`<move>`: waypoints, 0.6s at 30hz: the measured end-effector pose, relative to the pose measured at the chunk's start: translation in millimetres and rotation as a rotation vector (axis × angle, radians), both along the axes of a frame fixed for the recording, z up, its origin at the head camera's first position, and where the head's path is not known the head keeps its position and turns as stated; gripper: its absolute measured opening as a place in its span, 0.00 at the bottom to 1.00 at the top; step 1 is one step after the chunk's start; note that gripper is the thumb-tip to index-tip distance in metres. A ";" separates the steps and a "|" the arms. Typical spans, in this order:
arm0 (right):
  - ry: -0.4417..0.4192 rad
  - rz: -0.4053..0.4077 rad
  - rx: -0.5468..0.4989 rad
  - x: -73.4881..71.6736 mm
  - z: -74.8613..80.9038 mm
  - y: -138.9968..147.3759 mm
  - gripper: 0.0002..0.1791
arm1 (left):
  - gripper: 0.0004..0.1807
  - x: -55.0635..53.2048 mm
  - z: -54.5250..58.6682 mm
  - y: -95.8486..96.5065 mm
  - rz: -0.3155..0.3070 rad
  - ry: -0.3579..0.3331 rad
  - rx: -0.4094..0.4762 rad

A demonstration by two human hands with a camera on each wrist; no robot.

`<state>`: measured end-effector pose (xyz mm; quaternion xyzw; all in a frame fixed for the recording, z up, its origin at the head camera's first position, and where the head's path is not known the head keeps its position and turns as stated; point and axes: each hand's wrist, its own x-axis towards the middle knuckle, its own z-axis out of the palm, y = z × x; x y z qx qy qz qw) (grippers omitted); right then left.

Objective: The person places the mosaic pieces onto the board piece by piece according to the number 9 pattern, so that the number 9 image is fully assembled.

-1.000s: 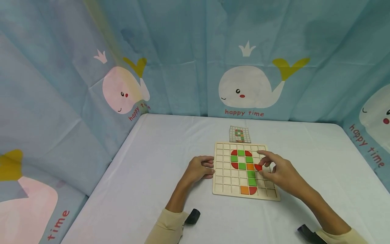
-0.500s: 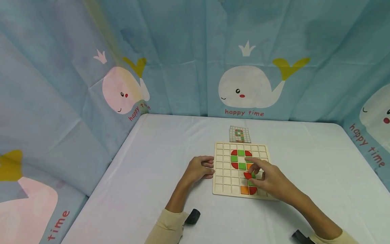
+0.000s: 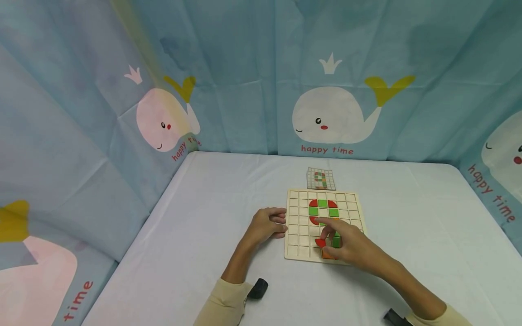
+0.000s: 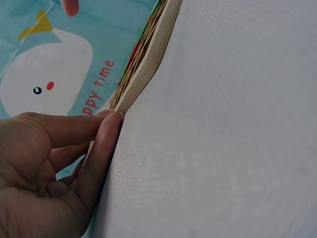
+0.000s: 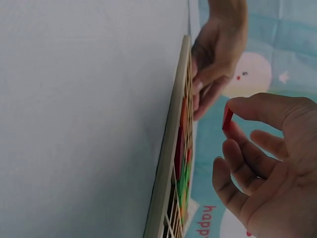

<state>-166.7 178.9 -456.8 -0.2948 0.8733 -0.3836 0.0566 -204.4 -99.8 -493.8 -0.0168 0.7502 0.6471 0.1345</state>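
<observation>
My right hand (image 3: 359, 246) pinches a red quarter-round tile (image 3: 320, 243) between thumb and finger, over the lower part of a wooden grid board (image 3: 299, 244). In the right wrist view the red tile (image 5: 227, 118) is held on edge above the board's surface, the other fingers loosely bent. My left hand (image 3: 265, 224) touches the board's left edge with its thumb and fingertips; in the left wrist view the thumb (image 4: 106, 136) lies against the wooden rim. Green tiles (image 3: 322, 203), red quarter-rounds (image 3: 313, 203) and an orange tile (image 3: 327, 255) fill some of the squares.
A small pattern card (image 3: 321, 178) with a coloured grid figure lies just behind the board. White cloth (image 3: 228, 190) covers the table. A blue curtain (image 3: 244, 113) printed with whales surrounds its back and sides.
My right hand has carried the red tile left and toward me, from the board's right side to just above the orange tile in the bottom row. The left hand stays at the edge.
</observation>
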 end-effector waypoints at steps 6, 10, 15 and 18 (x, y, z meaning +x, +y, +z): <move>-0.023 0.054 0.024 0.7 -0.4 -6.0 0.38 | 0.31 0.4 -0.7 -0.5 -0.008 0.010 0.005; -0.070 0.069 0.049 1.0 0.3 -8.9 0.36 | 0.31 0.3 -0.9 -0.5 -0.007 0.014 0.000; -0.108 0.077 0.085 1.0 -1.3 -11.5 0.37 | 0.31 -0.5 -2.3 -0.5 -0.009 0.011 0.002; -0.115 0.077 0.102 0.3 -3.2 -11.8 0.38 | 0.30 -0.7 -3.4 -0.3 -0.007 0.008 0.006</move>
